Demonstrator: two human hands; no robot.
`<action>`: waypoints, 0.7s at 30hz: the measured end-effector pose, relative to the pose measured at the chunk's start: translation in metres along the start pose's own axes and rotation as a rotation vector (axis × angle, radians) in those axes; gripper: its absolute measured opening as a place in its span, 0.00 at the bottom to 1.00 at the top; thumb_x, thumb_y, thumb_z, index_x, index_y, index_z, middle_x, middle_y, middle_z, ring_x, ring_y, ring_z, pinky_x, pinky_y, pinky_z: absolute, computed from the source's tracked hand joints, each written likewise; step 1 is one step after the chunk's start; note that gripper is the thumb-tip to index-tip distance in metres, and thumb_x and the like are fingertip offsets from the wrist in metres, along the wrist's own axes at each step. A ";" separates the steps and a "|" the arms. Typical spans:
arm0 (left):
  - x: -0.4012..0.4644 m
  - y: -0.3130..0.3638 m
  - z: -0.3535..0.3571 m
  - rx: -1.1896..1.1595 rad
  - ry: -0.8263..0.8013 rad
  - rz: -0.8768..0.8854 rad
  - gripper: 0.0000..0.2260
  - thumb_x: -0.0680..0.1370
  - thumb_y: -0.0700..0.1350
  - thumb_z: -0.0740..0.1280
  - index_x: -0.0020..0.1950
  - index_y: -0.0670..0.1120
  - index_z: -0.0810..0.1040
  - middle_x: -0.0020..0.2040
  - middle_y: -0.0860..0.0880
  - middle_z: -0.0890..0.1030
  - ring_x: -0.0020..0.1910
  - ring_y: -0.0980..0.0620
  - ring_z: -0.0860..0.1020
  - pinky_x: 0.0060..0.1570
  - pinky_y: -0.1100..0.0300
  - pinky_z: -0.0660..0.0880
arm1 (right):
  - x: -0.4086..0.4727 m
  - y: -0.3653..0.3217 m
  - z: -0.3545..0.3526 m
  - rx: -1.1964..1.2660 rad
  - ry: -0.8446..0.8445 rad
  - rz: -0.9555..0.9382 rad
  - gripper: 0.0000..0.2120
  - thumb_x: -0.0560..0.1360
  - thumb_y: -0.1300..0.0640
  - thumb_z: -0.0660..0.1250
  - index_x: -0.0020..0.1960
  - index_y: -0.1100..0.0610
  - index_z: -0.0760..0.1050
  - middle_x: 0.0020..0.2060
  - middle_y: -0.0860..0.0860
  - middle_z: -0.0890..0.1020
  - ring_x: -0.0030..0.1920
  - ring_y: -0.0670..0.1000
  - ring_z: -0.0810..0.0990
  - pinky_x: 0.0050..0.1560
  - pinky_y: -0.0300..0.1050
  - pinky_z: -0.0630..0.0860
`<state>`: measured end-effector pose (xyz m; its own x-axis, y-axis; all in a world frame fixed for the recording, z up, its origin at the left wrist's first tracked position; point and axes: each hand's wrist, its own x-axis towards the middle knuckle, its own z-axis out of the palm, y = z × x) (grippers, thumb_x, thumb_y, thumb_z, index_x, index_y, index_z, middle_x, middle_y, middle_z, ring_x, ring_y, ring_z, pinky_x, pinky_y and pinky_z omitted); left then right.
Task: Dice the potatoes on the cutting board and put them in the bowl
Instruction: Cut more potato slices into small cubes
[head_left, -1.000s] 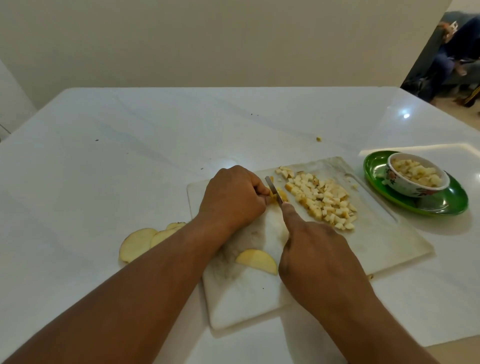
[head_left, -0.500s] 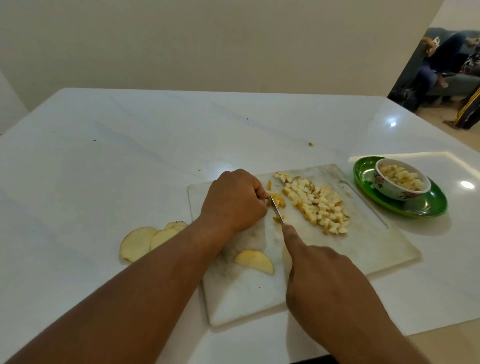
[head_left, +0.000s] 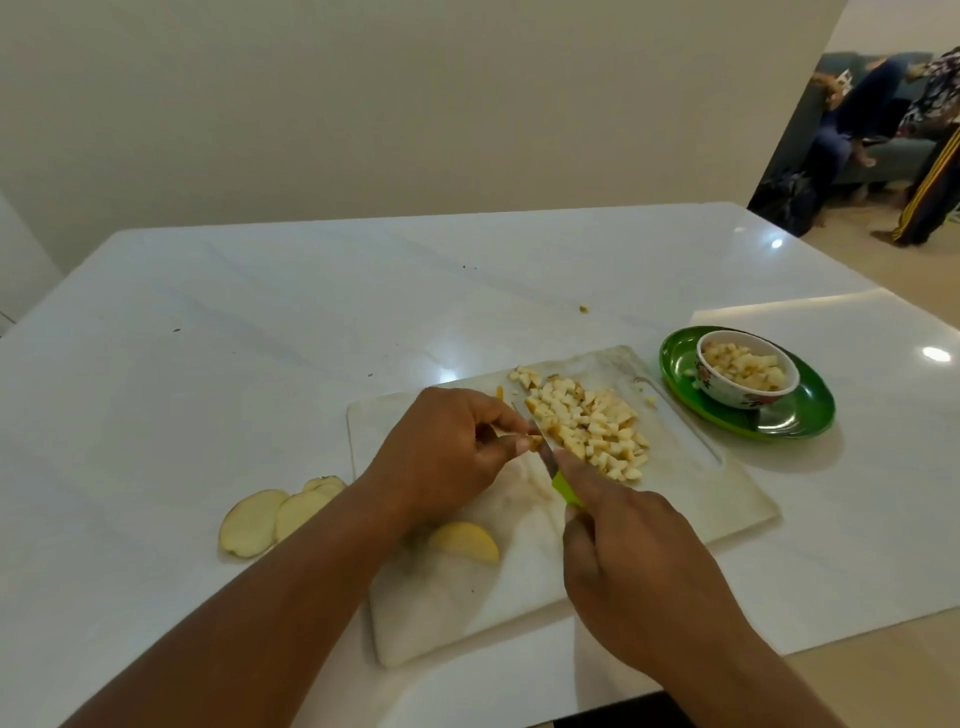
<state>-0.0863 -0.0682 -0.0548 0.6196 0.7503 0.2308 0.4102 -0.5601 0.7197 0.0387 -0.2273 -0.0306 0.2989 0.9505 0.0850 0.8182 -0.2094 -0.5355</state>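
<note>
White glossy marble-look table (head_left: 260, 338) against a plain beige wall, people seated far back right. Pale rectangular plastic cutting board (head_left: 691, 483) lies angled on it. Left hand (head_left: 441, 457) has fingers curled, thumb and fingertips pinching a small leftover potato end (head_left: 535, 442) right against the blade, probably steadying it for the last cuts. Right hand (head_left: 639, 566) is wrapped round the green-handled small knife (head_left: 558, 475), index finger extended along the top for control, blade angled toward the heap. Pile of pale diced potato cubes (head_left: 587, 426) sits just past the blade on the far part of the board, likely pushed aside to keep the cutting spot free. One yellow potato slice (head_left: 465, 543) waits on the board near the wrist; more flat potato slices (head_left: 275, 519) lie off the board to the left. Small floral ceramic bowl (head_left: 748, 374), partly filled with dice, stands on a green round plate (head_left: 800, 421) just beyond the board's right end, near enough for easy transfer. Dicing looks mid-way
</note>
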 end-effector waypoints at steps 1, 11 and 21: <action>0.000 -0.002 0.001 -0.003 -0.004 -0.003 0.04 0.76 0.51 0.76 0.50 0.58 0.88 0.43 0.62 0.85 0.43 0.61 0.82 0.46 0.58 0.81 | 0.001 0.002 -0.002 0.032 -0.009 -0.005 0.29 0.79 0.55 0.55 0.78 0.39 0.57 0.40 0.43 0.78 0.40 0.44 0.75 0.38 0.39 0.69; 0.001 -0.002 0.002 0.080 -0.016 0.004 0.03 0.76 0.47 0.75 0.47 0.55 0.89 0.40 0.61 0.84 0.41 0.59 0.82 0.41 0.60 0.79 | 0.023 0.018 -0.007 0.327 -0.156 0.054 0.25 0.80 0.59 0.58 0.72 0.36 0.68 0.39 0.35 0.74 0.36 0.34 0.71 0.37 0.25 0.66; 0.006 -0.001 -0.002 0.043 -0.048 0.045 0.01 0.72 0.49 0.76 0.41 0.53 0.87 0.38 0.60 0.84 0.39 0.57 0.83 0.39 0.59 0.80 | 0.024 0.045 -0.017 0.796 -0.293 0.303 0.21 0.82 0.62 0.60 0.67 0.39 0.74 0.30 0.53 0.80 0.26 0.46 0.71 0.32 0.43 0.69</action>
<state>-0.0844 -0.0626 -0.0531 0.6692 0.7066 0.2301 0.4086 -0.6085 0.6803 0.0911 -0.2182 -0.0380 0.2196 0.9238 -0.3137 0.1096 -0.3428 -0.9330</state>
